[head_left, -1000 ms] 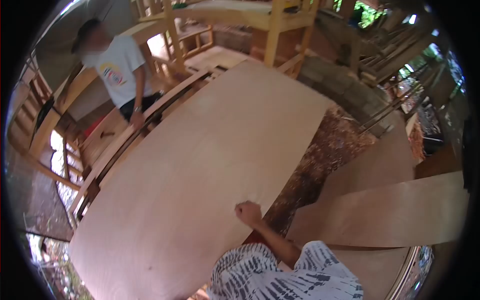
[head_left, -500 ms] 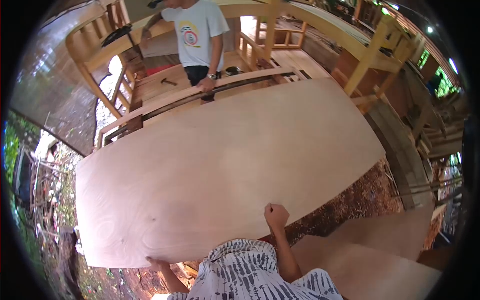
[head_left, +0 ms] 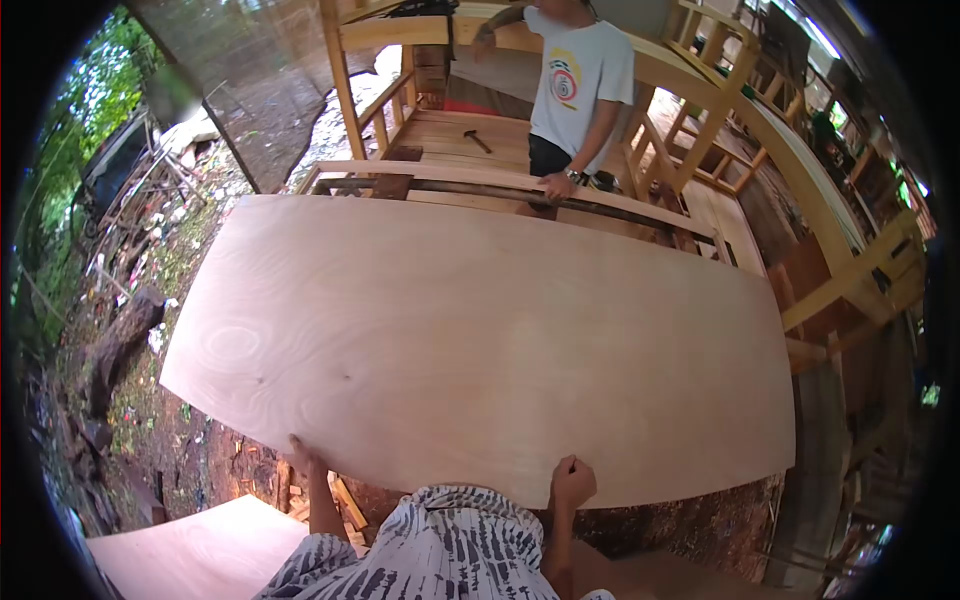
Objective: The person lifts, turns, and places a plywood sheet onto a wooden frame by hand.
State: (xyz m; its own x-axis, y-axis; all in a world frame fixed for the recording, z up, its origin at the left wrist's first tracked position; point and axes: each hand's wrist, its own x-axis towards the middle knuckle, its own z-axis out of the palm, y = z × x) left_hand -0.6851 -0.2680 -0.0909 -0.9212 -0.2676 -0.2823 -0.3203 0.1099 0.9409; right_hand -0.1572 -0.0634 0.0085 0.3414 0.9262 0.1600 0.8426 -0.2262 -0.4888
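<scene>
A large plywood sheet (head_left: 480, 340) lies flat in front of me, its near edge close to my patterned shirt. My left hand (head_left: 303, 457) is at the near edge, left of my body, with its fingers on the sheet's top and the edge in its grip. My right hand (head_left: 573, 482) is closed above the near edge, right of my body; anything inside it is too small to make out. Across the sheet a co-worker in a white T-shirt (head_left: 585, 85) stands with one hand on a long wooden frame piece (head_left: 450, 176).
A hammer (head_left: 478, 141) lies on wooden boards behind the frame piece. Wooden furniture frames (head_left: 850, 275) stand at the right and back. Another plywood piece (head_left: 200, 550) is at the lower left, near wood scraps. Debris and a log (head_left: 125, 335) lie on the ground at left.
The view has swung left, so the sheet now lies across it. My left hand has come into view at the near edge. My right hand stays closed near that edge.
</scene>
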